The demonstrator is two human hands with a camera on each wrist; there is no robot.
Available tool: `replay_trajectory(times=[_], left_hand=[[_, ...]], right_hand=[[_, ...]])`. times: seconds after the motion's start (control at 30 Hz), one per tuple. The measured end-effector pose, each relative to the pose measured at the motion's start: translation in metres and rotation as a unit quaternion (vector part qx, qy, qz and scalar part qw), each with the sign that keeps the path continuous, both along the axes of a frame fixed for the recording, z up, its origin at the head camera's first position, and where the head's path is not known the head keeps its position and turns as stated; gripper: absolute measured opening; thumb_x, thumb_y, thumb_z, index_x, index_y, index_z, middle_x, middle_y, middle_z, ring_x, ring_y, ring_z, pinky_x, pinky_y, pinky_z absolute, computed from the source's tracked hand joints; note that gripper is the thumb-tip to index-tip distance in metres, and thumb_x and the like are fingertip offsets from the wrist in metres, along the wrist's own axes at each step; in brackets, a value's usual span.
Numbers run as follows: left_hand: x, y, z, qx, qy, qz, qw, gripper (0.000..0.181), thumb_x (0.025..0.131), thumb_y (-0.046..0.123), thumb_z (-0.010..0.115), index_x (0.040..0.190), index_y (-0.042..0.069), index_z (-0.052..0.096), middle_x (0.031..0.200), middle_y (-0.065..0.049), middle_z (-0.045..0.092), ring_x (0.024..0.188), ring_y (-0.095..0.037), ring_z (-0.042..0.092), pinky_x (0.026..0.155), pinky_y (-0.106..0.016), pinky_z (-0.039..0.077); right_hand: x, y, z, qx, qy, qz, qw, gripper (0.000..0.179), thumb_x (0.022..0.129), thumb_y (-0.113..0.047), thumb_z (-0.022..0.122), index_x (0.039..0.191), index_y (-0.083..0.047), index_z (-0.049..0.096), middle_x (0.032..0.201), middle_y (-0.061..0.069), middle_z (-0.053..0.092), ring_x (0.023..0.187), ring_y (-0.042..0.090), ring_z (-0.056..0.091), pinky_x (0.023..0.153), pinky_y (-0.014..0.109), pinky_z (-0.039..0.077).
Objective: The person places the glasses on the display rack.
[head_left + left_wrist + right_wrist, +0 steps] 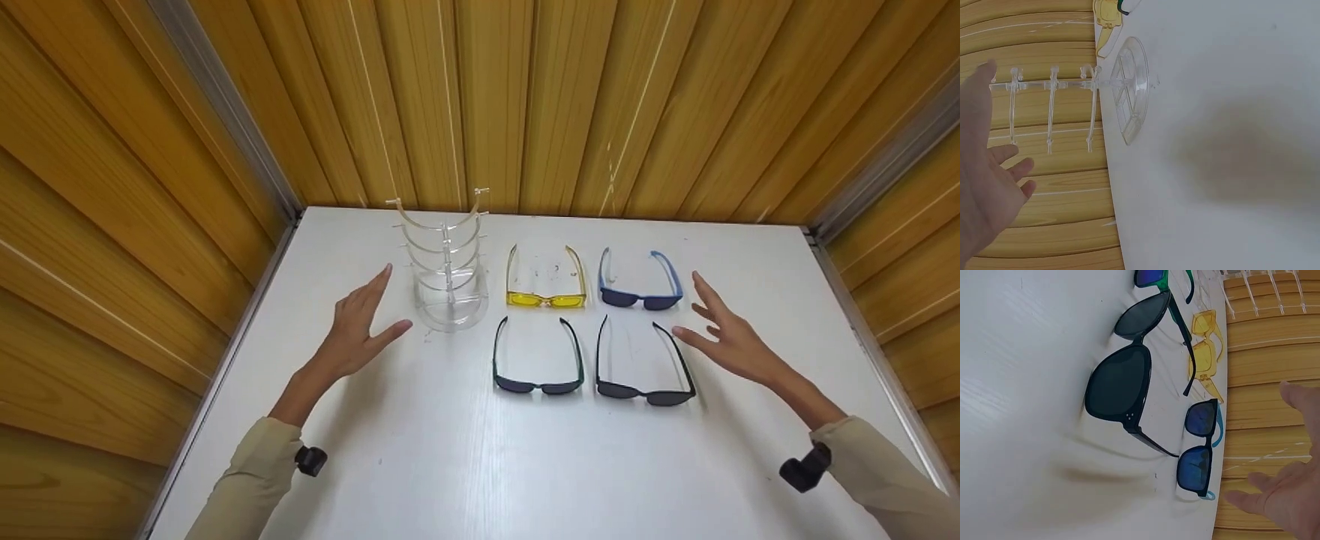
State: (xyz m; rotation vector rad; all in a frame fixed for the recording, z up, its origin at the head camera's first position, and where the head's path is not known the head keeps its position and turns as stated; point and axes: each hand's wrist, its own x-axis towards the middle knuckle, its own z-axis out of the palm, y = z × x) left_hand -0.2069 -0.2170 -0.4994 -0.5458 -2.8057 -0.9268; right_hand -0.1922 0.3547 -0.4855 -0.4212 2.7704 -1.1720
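Note:
My left hand (pixel 352 330) hovers over the table left of a clear plastic glasses stand (pixel 448 289), its fingers extended and holding nothing. That stand has several curved bars on a central post above an oval base. To the right, my right hand (pixel 731 345) is held above the table with spread fingers, nearest to the blue sunglasses (pixel 641 301) and the black sunglasses (pixel 646 395). Yellow-lensed glasses (pixel 546 300) lie beside the stand. Dark green sunglasses (pixel 538 387) lie in front of them. All four... several pairs have their temples unfolded toward the back wall.
The white table (pixel 442 465) backs onto a wood-patterned panel wall (pixel 487 105). Similar panels rise at the left and right sides, with metal corner posts (pixel 225 97) between them. A small black device (pixel 310 460) sits at the left sleeve cuff, another at the right.

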Motion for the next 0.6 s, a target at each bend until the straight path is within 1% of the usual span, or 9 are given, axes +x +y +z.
replay_trajectory(times=[0.07, 0.17, 0.27, 0.33, 0.4, 0.47, 0.5, 0.53, 0.6], left_hand=[[0.000, 0.004, 0.001, 0.004, -0.014, -0.008, 0.9999, 0.088, 0.097, 0.046, 0.066, 0.165, 0.016, 0.018, 0.169, -0.009, 0.029, 0.151, -0.036, 0.032, 0.120, -0.061, 0.022], [0.001, 0.009, -0.001, 0.002, -0.024, -0.010, 0.9997, 0.088, 0.096, 0.048, 0.067, 0.164, 0.018, 0.020, 0.166, -0.010, 0.036, 0.150, -0.036, 0.033, 0.120, -0.060, 0.023], [0.002, 0.013, -0.004, 0.002, -0.031, -0.011, 0.9995, 0.088, 0.095, 0.048, 0.069, 0.164, 0.018, 0.022, 0.161, -0.011, 0.043, 0.149, -0.035, 0.035, 0.119, -0.060, 0.024], [0.002, 0.015, -0.006, 0.006, -0.041, -0.014, 0.9991, 0.088, 0.095, 0.048, 0.069, 0.164, 0.018, 0.023, 0.159, -0.012, 0.046, 0.147, -0.036, 0.038, 0.119, -0.061, 0.026], [0.002, 0.018, -0.007, 0.016, -0.057, -0.019, 0.9980, 0.088, 0.095, 0.047, 0.070, 0.164, 0.020, 0.023, 0.156, -0.012, 0.049, 0.145, -0.035, 0.042, 0.120, -0.061, 0.029], [0.002, 0.023, -0.009, 0.025, -0.076, -0.025, 0.9965, 0.087, 0.095, 0.046, 0.070, 0.164, 0.021, 0.024, 0.154, -0.013, 0.052, 0.142, -0.035, 0.048, 0.119, -0.061, 0.035], [0.002, 0.025, -0.010, 0.028, -0.085, -0.029, 0.9955, 0.086, 0.095, 0.045, 0.070, 0.164, 0.021, 0.024, 0.152, -0.013, 0.053, 0.140, -0.035, 0.050, 0.118, -0.061, 0.038], [0.002, 0.028, -0.011, 0.031, -0.093, -0.034, 0.9946, 0.084, 0.096, 0.043, 0.070, 0.163, 0.021, 0.025, 0.151, -0.014, 0.055, 0.138, -0.035, 0.052, 0.116, -0.061, 0.041], [0.001, 0.034, -0.013, 0.035, -0.105, -0.043, 0.9929, 0.081, 0.096, 0.040, 0.071, 0.163, 0.020, 0.028, 0.148, -0.015, 0.057, 0.134, -0.034, 0.057, 0.113, -0.059, 0.045]], right_hand=[[0.000, -0.004, -0.001, -0.009, -0.001, 0.007, 0.9999, 0.090, 0.102, -0.026, 0.064, 0.166, -0.017, 0.000, 0.168, 0.030, 0.014, 0.141, 0.057, 0.039, 0.108, 0.073, 0.039], [0.001, -0.012, -0.003, -0.012, -0.001, 0.016, 0.9998, 0.082, 0.103, -0.024, 0.062, 0.165, -0.013, 0.009, 0.161, 0.034, 0.029, 0.134, 0.054, 0.050, 0.103, 0.068, 0.048], [0.001, -0.020, -0.006, -0.011, -0.004, 0.028, 0.9995, 0.072, 0.104, -0.022, 0.061, 0.163, -0.008, 0.021, 0.154, 0.032, 0.043, 0.131, 0.051, 0.055, 0.101, 0.065, 0.052], [0.000, -0.025, -0.008, -0.013, -0.005, 0.037, 0.9992, 0.065, 0.104, -0.020, 0.060, 0.159, -0.005, 0.030, 0.149, 0.029, 0.049, 0.130, 0.048, 0.056, 0.101, 0.062, 0.053], [-0.001, -0.031, -0.011, -0.019, -0.010, 0.039, 0.9990, 0.060, 0.104, -0.020, 0.061, 0.156, -0.004, 0.038, 0.147, 0.025, 0.054, 0.130, 0.045, 0.057, 0.102, 0.053, 0.056], [-0.001, -0.038, -0.012, -0.026, -0.015, 0.042, 0.9987, 0.055, 0.104, -0.019, 0.061, 0.153, -0.003, 0.043, 0.144, 0.023, 0.058, 0.128, 0.043, 0.059, 0.102, 0.038, 0.057], [-0.001, -0.041, -0.012, -0.031, -0.020, 0.043, 0.9984, 0.054, 0.103, -0.019, 0.061, 0.152, -0.002, 0.044, 0.142, 0.022, 0.059, 0.128, 0.042, 0.060, 0.102, 0.037, 0.057], [-0.001, -0.044, -0.013, -0.034, -0.026, 0.045, 0.9981, 0.053, 0.103, -0.018, 0.061, 0.152, -0.001, 0.045, 0.141, 0.023, 0.060, 0.127, 0.041, 0.061, 0.101, 0.033, 0.056], [0.000, -0.052, -0.014, -0.042, -0.041, 0.049, 0.9971, 0.052, 0.104, -0.018, 0.061, 0.151, -0.001, 0.046, 0.140, 0.023, 0.061, 0.126, 0.041, 0.062, 0.099, 0.021, 0.054]])
